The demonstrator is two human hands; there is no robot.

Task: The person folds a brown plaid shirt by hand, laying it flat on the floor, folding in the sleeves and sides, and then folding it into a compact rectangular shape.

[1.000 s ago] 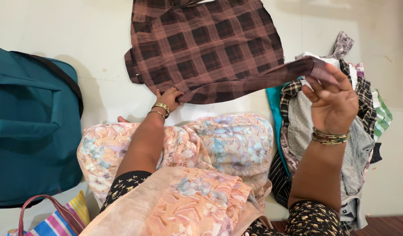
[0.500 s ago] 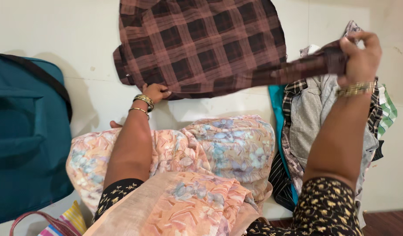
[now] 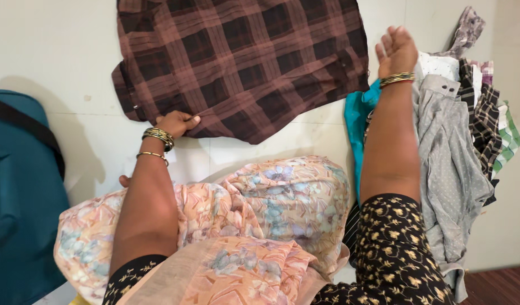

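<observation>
Pinning the checked shirt flat on the floor

My left hand (image 3: 177, 122) pinches the near hem of the brown checked shirt (image 3: 243, 59), fingers clamped on the cloth so it lies stretched and does not slide on the pale floor (image 3: 62, 51). My right hand (image 3: 396, 52) hangs open, fingers apart and holding nothing, just past the shirt's right edge, above the heap of clothes (image 3: 457, 147) at the floor's right side. The shirt lies spread at the far middle of the floor, dark squares on faded brown, one sleeve cuff folded at its left. A teal bag (image 3: 17, 197) sits at the left edge.
</observation>
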